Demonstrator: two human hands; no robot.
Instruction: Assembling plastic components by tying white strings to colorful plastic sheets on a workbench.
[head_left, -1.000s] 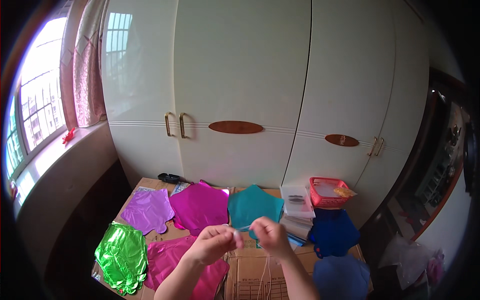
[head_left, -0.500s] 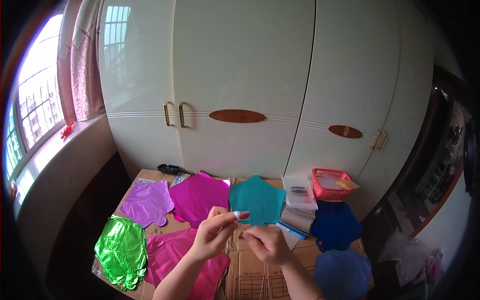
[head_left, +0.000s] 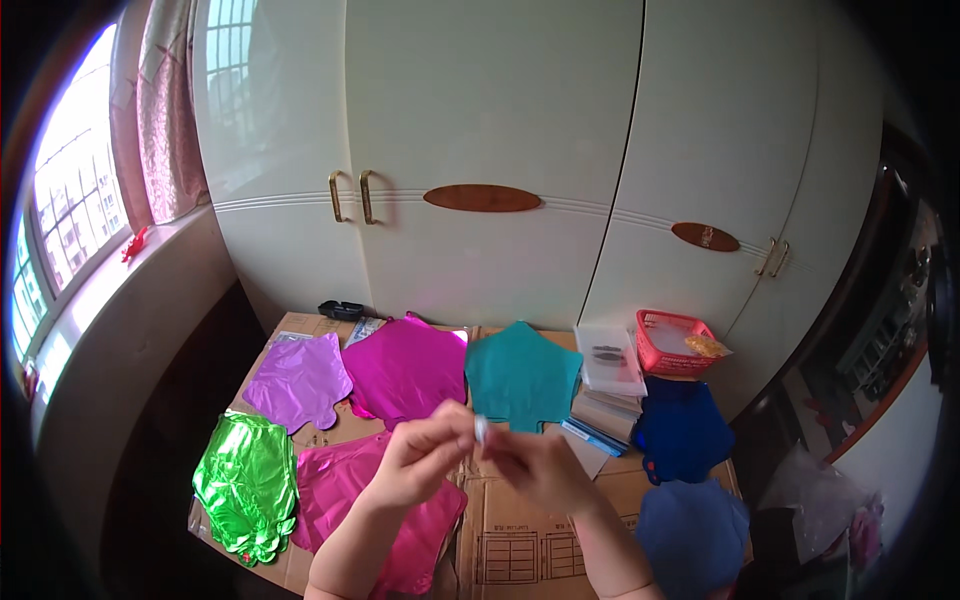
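Note:
My left hand (head_left: 420,458) and my right hand (head_left: 540,468) are raised together over a cardboard surface (head_left: 520,540), fingertips meeting. Between them they pinch a small white piece (head_left: 481,429); what it is I cannot make out. Flat foil star balloons lie below and beyond the hands: teal (head_left: 522,375), magenta (head_left: 405,368), lilac (head_left: 298,380), shiny green (head_left: 246,482), pink (head_left: 360,495) under my left forearm, dark blue (head_left: 682,428) and lighter blue (head_left: 692,535) on the right.
A red plastic basket (head_left: 672,343) and a stack of clear flat boxes (head_left: 608,362) stand at the back right. A small black object (head_left: 341,310) lies at the back left. Cream wardrobe doors (head_left: 490,150) rise behind; a window (head_left: 60,220) is on the left.
My hands have drawn closer together and shifted slightly right, the fingertips now meeting on the small white piece. The view has tilted down a little; the balloons lie as before.

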